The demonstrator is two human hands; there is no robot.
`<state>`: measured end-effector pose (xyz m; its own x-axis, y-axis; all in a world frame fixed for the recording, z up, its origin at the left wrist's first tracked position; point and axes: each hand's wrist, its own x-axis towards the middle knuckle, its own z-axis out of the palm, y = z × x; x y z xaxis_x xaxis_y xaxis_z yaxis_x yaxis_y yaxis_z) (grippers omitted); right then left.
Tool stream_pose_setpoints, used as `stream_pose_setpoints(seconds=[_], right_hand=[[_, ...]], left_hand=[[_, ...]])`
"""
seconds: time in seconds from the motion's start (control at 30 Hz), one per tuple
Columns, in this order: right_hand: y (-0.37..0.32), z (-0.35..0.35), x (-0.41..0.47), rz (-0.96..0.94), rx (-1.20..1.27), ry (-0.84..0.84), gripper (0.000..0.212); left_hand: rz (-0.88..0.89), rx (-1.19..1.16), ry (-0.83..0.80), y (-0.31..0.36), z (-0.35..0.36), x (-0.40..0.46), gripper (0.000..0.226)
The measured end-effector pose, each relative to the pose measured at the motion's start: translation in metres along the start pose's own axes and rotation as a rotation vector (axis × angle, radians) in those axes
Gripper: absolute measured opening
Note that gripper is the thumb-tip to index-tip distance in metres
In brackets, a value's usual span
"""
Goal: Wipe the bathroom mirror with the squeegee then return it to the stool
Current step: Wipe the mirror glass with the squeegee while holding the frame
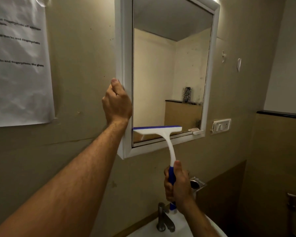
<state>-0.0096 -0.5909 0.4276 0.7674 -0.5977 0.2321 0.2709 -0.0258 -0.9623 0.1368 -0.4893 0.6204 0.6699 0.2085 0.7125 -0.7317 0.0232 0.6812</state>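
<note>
A white-framed bathroom mirror [169, 69] hangs on the beige wall. The white and blue squeegee [158, 131] has its blade flat against the glass near the bottom left corner of the mirror. My right hand [177, 183] grips the squeegee's blue handle below the frame, thumb up along it. My left hand [117, 104] holds the mirror's left frame edge [124, 65], fingers curled round it. The stool is out of view.
A white sink [183, 224] with a metal tap [163, 218] lies directly below my right hand. A printed paper sheet [19, 62] is taped to the wall at left. A switch plate [221, 125] and a dark ledge [280, 114] are on the right.
</note>
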Motion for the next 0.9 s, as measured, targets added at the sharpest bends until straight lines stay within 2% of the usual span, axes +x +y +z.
stream_pose_setpoints(seconds=[0.1, 0.33, 0.6, 0.7, 0.8, 0.9], right_hand=[[-0.003, 0.0, 0.003, -0.024, -0.012, 0.005, 0.059], [-0.071, 0.009, 0.032, -0.094, -0.007, 0.002, 0.058], [-0.05, 0.019, 0.019, -0.089, 0.09, -0.007, 0.058], [-0.089, 0.028, 0.03, -0.125, 0.091, 0.0, 0.058], [-0.147, 0.038, 0.05, -0.175, 0.068, 0.006, 0.058], [-0.187, 0.042, 0.066, -0.206, 0.093, -0.03, 0.056]], left_hand=[[0.008, -0.006, 0.004, 0.0, 0.0, 0.0, 0.05], [-0.003, -0.035, -0.023, -0.001, 0.001, 0.0, 0.047], [-0.005, -0.049, -0.047, -0.001, 0.001, 0.001, 0.046], [-0.038, -0.05, -0.133, 0.002, -0.007, 0.002, 0.049], [-0.083, -0.073, -0.207, 0.019, -0.012, 0.008, 0.061], [-0.085, -0.101, -0.243, 0.048, -0.007, 0.029, 0.059]])
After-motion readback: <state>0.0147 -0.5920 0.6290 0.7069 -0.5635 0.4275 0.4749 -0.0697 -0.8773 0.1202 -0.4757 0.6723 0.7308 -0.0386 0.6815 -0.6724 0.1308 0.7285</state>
